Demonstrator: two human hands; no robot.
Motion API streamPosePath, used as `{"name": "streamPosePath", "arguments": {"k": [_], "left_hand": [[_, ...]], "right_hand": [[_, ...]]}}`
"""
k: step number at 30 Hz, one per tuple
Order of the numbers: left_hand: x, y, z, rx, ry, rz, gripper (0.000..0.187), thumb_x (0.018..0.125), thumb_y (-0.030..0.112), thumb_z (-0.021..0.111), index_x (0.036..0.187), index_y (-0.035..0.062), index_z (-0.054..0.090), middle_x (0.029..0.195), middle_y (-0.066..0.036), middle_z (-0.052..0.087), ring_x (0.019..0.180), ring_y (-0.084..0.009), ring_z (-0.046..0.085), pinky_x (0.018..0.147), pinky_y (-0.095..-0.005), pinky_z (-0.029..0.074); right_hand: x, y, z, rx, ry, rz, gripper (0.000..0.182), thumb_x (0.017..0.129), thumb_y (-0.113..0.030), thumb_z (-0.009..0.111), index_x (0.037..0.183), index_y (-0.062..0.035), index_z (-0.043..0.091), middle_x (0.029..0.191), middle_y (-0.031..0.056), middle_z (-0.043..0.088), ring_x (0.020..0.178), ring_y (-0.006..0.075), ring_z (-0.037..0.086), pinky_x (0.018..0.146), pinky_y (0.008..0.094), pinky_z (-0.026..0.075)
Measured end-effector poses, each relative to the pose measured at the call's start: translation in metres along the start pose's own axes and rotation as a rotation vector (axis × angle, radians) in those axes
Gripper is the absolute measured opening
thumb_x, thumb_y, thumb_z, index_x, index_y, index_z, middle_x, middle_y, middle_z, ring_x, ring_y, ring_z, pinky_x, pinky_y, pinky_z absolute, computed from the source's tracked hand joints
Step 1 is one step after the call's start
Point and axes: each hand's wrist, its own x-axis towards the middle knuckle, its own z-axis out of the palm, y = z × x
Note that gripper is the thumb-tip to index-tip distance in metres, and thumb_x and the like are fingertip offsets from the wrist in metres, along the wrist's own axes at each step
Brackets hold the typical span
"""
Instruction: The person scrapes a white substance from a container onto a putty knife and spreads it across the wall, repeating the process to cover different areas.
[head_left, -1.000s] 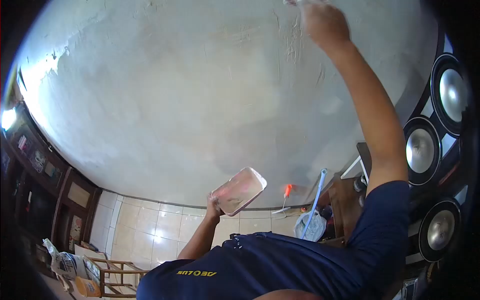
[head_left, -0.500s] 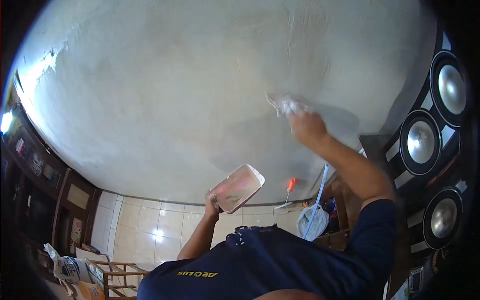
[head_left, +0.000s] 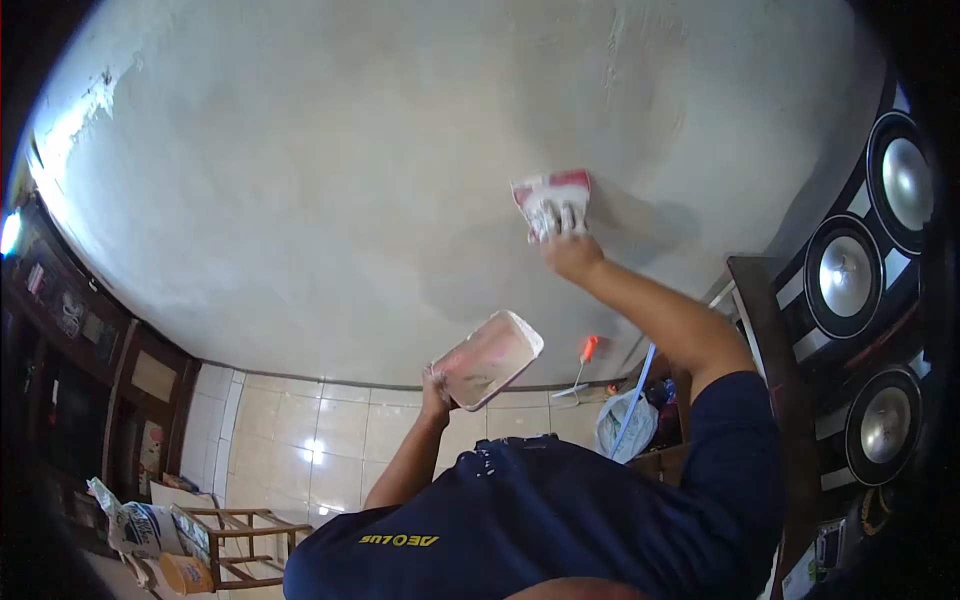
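Observation:
My right hand (head_left: pixel 558 225), smeared with white paste, is closed around a flat putty spreader (head_left: pixel 560 183) with a reddish strip along its far edge. The spreader is against or very close to the grey plastered wall (head_left: pixel 380 180); exact contact is hard to tell. Lower down, my left hand (head_left: pixel 436 388) grips one end of a shallow rectangular tray (head_left: pixel 490 358). Whitish residue coats the tray's rim, and its inside looks pinkish. The tray is tilted, with its open side facing me.
A paint roller (head_left: pixel 588 350) with an orange handle stands at the wall's foot, near a plastic bag (head_left: pixel 626 425). Large round speakers (head_left: pixel 843 285) line the right side. At lower left are a wooden stool (head_left: pixel 250 535), an orange tub (head_left: pixel 185 574) and dark cabinets (head_left: pixel 70 400).
My right hand has shifted left, and the spreader has turned so its broad face shows. The tray in my left hand has moved slightly up and to the right.

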Motion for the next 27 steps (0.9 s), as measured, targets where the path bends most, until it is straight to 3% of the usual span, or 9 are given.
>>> {"name": "streamPosePath", "arguments": {"k": [5,6,8,11,15,17,20,23,27], "left_hand": [[0.019,-0.003,-0.002,-0.009,0.031,-0.079,0.063,0.087,0.056,0.022,0.129,0.0103,0.033,0.125,-0.012,0.046,0.108,-0.0319,0.051,0.08,-0.0479,0.048],[0.02,-0.006,-0.005,-0.006,0.019,-0.068,0.06,0.087,0.053,0.024,0.129,0.0111,0.032,0.124,-0.012,0.046,0.107,-0.032,0.052,0.078,-0.0476,0.049],[0.027,-0.014,-0.009,-0.007,-0.007,0.059,0.049,0.088,0.045,0.032,0.126,0.0139,0.03,0.121,-0.013,0.046,0.105,-0.0326,0.053,0.076,-0.0472,0.05],[0.022,-0.008,-0.002,-0.062,0.026,0.01,0.044,0.088,0.042,0.035,0.121,0.0144,0.03,0.119,-0.013,0.046,0.103,-0.0326,0.053,0.073,-0.048,0.051],[0.011,0.004,0.005,-0.052,-0.048,0.054,0.043,0.088,0.044,0.034,0.119,0.0136,0.033,0.119,-0.013,0.046,0.104,-0.0321,0.053,0.073,-0.0476,0.051],[0.01,0.002,0.0,-0.07,-0.027,0.042,0.043,0.088,0.043,0.033,0.119,0.0136,0.033,0.119,-0.013,0.046,0.104,-0.0321,0.053,0.073,-0.0478,0.051],[0.011,0.002,-0.006,-0.093,0.002,-0.026,0.043,0.088,0.043,0.033,0.12,0.0134,0.032,0.119,-0.013,0.046,0.104,-0.0323,0.053,0.073,-0.0488,0.051],[0.024,-0.018,-0.017,-0.045,0.042,-0.011,0.045,0.088,0.04,0.033,0.123,0.0126,0.028,0.12,-0.014,0.045,0.106,-0.0333,0.051,0.074,-0.0498,0.05],[0.026,-0.009,-0.017,0.03,0.018,-0.026,0.046,0.088,0.041,0.031,0.124,0.0118,0.03,0.122,-0.014,0.045,0.107,-0.0332,0.051,0.076,-0.0497,0.05]], "right_hand": [[-0.014,-0.023,0.004,0.415,-0.406,0.193,0.018,0.073,-0.012,0.05,0.085,-0.0031,0.061,0.087,0.0174,0.061,0.081,0.0314,0.062,0.062,0.0409,0.053],[-0.003,-0.009,-0.017,0.405,-0.233,0.182,0.016,0.073,-0.012,0.049,0.082,-0.0044,0.061,0.082,0.0161,0.061,0.075,0.0265,0.062,0.062,0.0413,0.052],[0.04,0.041,-0.092,0.321,-0.085,0.156,0.017,0.073,-0.012,0.049,0.083,-0.0042,0.061,0.08,0.0166,0.061,0.07,0.0282,0.062,0.061,0.041,0.052],[0.12,0.138,-0.157,0.078,0.438,0.215,0.012,0.076,-0.013,0.049,0.072,-0.0071,0.06,0.055,0.0129,0.057,0.05,0.0335,0.058,0.049,0.0452,0.049],[0.182,0.187,-0.183,-0.089,0.705,0.258,0.01,0.077,-0.011,0.049,0.072,-0.0079,0.057,0.067,0.014,0.06,0.055,0.03,0.06,0.047,0.0405,0.05],[0.171,0.157,-0.149,0.007,0.08,0.324,0.013,0.078,-0.013,0.048,0.081,-0.0075,0.06,0.081,0.0149,0.062,0.068,0.0279,0.063,0.051,0.0393,0.052],[0.085,0.058,-0.051,-0.07,0.028,0.196,0.023,0.076,-0.014,0.05,0.091,-0.0018,0.062,0.102,0.0212,0.059,0.095,0.0407,0.057,0.067,0.0419,0.053],[-0.019,-0.032,0.05,0.232,-0.462,0.089,0.022,0.075,-0.013,0.05,0.09,-0.0032,0.063,0.097,0.0196,0.06,0.098,0.0352,0.056,0.07,0.0465,0.05],[-0.058,-0.054,0.076,0.457,-0.201,0.295,0.023,0.076,-0.01,0.048,0.093,-0.0028,0.062,0.091,0.0174,0.063,0.084,0.0328,0.061,0.071,0.0438,0.05]]}}
